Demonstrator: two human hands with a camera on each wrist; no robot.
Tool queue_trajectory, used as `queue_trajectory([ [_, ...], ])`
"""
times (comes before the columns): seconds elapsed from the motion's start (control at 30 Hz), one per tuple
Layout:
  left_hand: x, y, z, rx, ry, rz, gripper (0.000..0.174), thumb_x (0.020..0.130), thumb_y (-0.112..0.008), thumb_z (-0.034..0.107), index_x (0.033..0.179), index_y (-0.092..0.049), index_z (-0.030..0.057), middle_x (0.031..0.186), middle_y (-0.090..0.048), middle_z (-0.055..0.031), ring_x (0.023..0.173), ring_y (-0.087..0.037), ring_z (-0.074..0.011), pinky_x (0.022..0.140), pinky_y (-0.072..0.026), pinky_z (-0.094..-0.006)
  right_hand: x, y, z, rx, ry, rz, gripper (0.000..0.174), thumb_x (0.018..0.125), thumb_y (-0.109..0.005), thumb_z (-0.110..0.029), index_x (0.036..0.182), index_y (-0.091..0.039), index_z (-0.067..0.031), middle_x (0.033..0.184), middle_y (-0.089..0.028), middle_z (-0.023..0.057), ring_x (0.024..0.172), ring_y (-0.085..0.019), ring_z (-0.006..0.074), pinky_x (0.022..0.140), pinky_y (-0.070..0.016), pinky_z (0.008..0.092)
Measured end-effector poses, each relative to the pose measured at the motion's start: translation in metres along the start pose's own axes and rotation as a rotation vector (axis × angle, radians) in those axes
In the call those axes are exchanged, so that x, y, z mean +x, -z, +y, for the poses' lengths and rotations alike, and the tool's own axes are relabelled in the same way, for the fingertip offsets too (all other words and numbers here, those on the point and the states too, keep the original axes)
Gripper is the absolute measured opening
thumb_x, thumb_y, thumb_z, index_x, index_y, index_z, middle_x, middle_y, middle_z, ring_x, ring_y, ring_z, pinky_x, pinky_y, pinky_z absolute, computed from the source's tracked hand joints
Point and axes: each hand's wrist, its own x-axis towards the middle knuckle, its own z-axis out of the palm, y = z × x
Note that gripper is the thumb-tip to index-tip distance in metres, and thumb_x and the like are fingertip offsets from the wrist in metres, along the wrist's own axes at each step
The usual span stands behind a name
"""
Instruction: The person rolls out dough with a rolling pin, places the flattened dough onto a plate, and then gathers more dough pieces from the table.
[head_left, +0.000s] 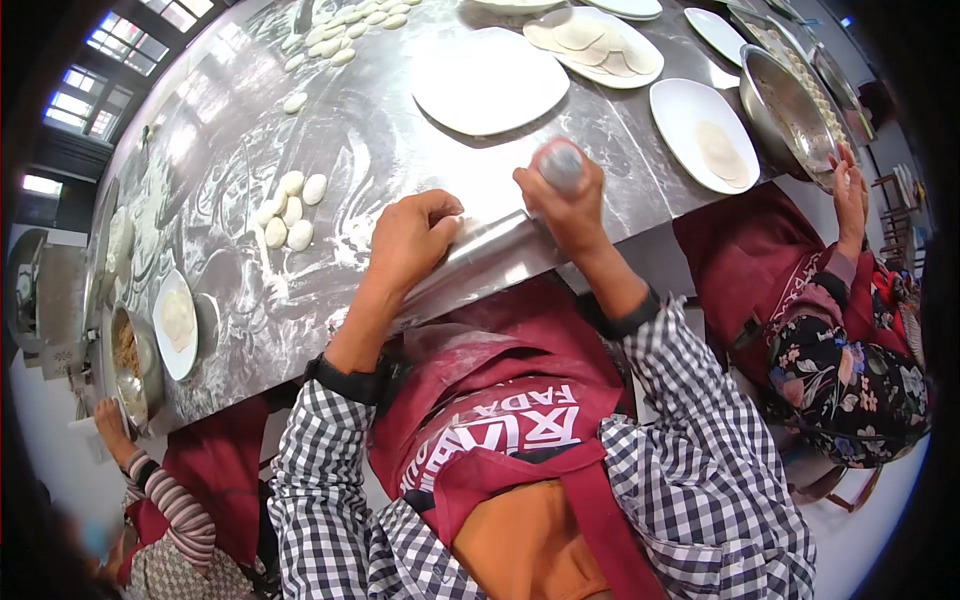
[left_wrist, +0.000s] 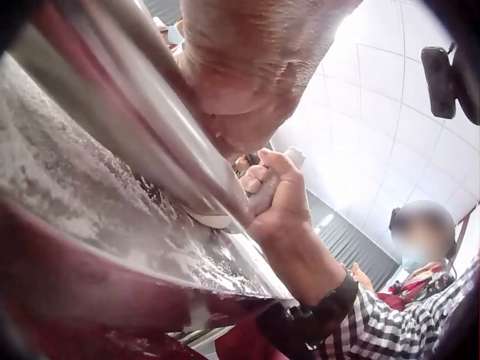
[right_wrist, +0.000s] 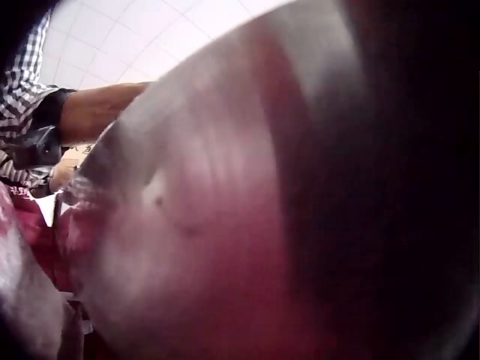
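My right hand (head_left: 562,190) grips the end of a small rolling pin (head_left: 560,163) over the floured steel table (head_left: 220,150), close to its front edge. In the left wrist view the same hand (left_wrist: 279,202) is wrapped round the rolling pin (left_wrist: 262,196), with a flat white dough wrapper (left_wrist: 214,220) on the table beside it. My left hand (head_left: 418,235) rests on the table just left of the pin, its fingers curled down onto the wrapper, which the hand hides in the head view. The right wrist view is blurred; only my left forearm (right_wrist: 105,109) shows.
Several small dough pieces (head_left: 290,215) lie left of my hands, more at the far edge. White plates (head_left: 488,80) stand behind, some with wrappers (head_left: 595,45), and a metal bowl (head_left: 790,115) at the right. People sit on both sides; a neighbour's hand (head_left: 850,190) touches the bowl.
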Motion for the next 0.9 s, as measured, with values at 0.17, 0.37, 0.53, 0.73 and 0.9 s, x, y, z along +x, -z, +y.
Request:
queue_trajectory([
  [0.17, -0.031, -0.011, -0.01, -0.357, 0.264, -0.187, 0.016, 0.072, -0.058, 0.008, 0.085, -0.064, 0.0001, 0.072, -0.065, -0.0136, 0.066, -0.064, -0.0219, 0.063, -0.0484, -0.0294, -0.045, 0.027, -0.018, -0.002, -0.084, 0.0, 0.02, 0.071, -0.07, -0.009, 0.066, -0.052, -0.0035, 0.059, -0.051, -0.0009, 0.054, -0.046, 0.0059, 0.05, -0.0393, 0.0239],
  [0.37, -0.012, -0.013, 0.014, 0.042, 0.028, 0.007, 0.021, 0.08, -0.052, 0.021, 0.088, -0.066, 0.0081, 0.075, -0.063, -0.0152, 0.07, -0.062, -0.0324, 0.067, -0.0472, -0.0389, 0.012, -0.015, 0.007, -0.027, 0.008, 0.037, 0.02, 0.071, -0.07, -0.012, 0.069, -0.052, -0.0036, 0.06, -0.052, -0.0008, 0.055, -0.046, 0.0071, 0.051, -0.0401, 0.0258],
  [0.53, -0.015, -0.02, 0.004, 0.015, -0.098, -0.089, 0.018, 0.079, -0.056, 0.011, 0.091, -0.063, -0.0001, 0.074, -0.065, -0.0102, 0.066, -0.06, -0.0157, 0.064, -0.0467, -0.0288, -0.033, 0.018, -0.009, 0.002, -0.093, 0.028, 0.02, 0.07, -0.07, -0.008, 0.066, -0.051, -0.0034, 0.057, -0.051, -0.0005, 0.052, -0.047, 0.006, 0.049, -0.0398, 0.0243],
  [0.73, -0.021, -0.008, 0.002, -0.133, -0.026, -0.132, 0.02, 0.078, -0.053, 0.015, 0.089, -0.064, 0.0021, 0.074, -0.064, -0.0162, 0.07, -0.063, -0.0285, 0.067, -0.048, -0.0331, -0.032, 0.018, -0.013, -0.018, -0.09, 0.034, 0.02, 0.07, -0.07, -0.009, 0.067, -0.051, -0.0032, 0.058, -0.052, -0.0001, 0.053, -0.047, 0.006, 0.049, -0.0395, 0.0241],
  [0.9, -0.007, -0.015, 0.011, 0.014, -0.034, 0.013, 0.022, 0.08, -0.051, 0.021, 0.089, -0.065, 0.0066, 0.075, -0.063, -0.0151, 0.072, -0.061, -0.0334, 0.068, -0.0469, -0.0389, 0.017, -0.018, 0.013, -0.055, 0.039, 0.068, 0.019, 0.071, -0.068, -0.01, 0.067, -0.05, -0.0042, 0.059, -0.052, -0.0007, 0.056, -0.046, 0.0068, 0.051, -0.0403, 0.0256],
])
